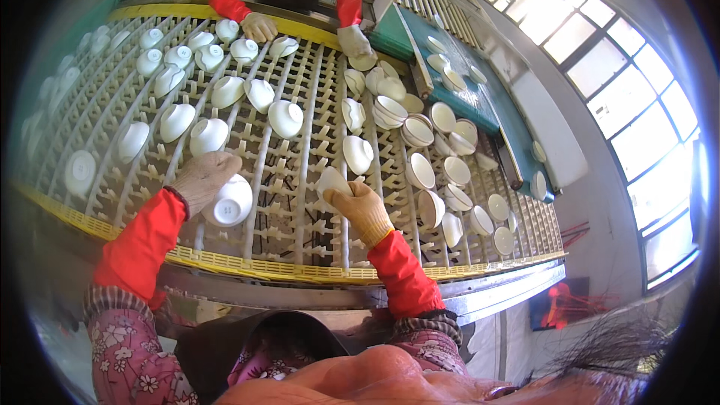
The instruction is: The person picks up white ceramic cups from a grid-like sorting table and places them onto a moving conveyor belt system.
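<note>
My left hand [204,182], in a worn pale work glove, grips an overturned white bowl [231,202] near the front of a conveyor rack [281,214] with rows of pegs. In a yellowish glove, my right hand [361,211] is closed on the edge of another white bowl [331,180], held tilted above the rack. Just beyond it, a white bowl [358,154] leans on the pegs. Several bowls sit bottom-up or tilted in the rows on the left, among them one bowl [208,136] close to my left fingers.
On the rack's right side, several bowls [417,132] lie loosely grouped, some nested. A green belt [457,90] carrying more bowls runs along the right. Across the rack, a co-worker's gloved hands [259,27] are among bowls. A yellow edge [247,270] borders the near side.
</note>
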Demonstrator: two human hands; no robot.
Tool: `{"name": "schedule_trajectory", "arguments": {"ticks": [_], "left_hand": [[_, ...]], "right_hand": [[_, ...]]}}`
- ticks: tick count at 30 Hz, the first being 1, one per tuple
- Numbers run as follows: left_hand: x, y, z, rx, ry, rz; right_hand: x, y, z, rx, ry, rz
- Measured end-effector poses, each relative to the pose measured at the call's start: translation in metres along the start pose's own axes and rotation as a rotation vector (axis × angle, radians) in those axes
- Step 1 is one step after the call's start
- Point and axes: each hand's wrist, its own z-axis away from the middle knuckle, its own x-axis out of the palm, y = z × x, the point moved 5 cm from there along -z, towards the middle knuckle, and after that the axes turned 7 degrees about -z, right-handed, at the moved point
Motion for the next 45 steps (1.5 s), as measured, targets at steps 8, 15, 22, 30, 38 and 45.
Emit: {"name": "schedule_trajectory", "arguments": {"ticks": [8, 15, 22, 30, 38, 45], "left_hand": [[0.002, 0.023, -0.004, 0.244, 0.425, -0.707], [0.003, -0.003, -0.013, 0.249, 0.399, -0.649], [-0.001, 0.001, -0.008, 0.16, 0.39, -0.623], [-0.005, 0.008, -0.005, 0.131, 0.401, -0.656], [0.007, 0.047, 0.004, 0.294, 0.432, -0.713], [0.067, 0.106, 0.031, 0.856, 0.296, -0.641]], "right_hand": [[0.009, -0.028, -0.041, -0.643, -0.148, -0.026], [0.09, -0.04, -0.075, 0.002, -0.39, -0.794], [-0.011, -0.006, -0.08, -0.388, 0.072, -0.033], [-0.166, 0.041, -0.081, -0.042, 0.545, 0.969], [-0.144, 0.048, -0.08, -0.138, 0.274, 1.067], [-0.023, 0.01, -0.003, -0.967, -0.199, 0.899]]}}
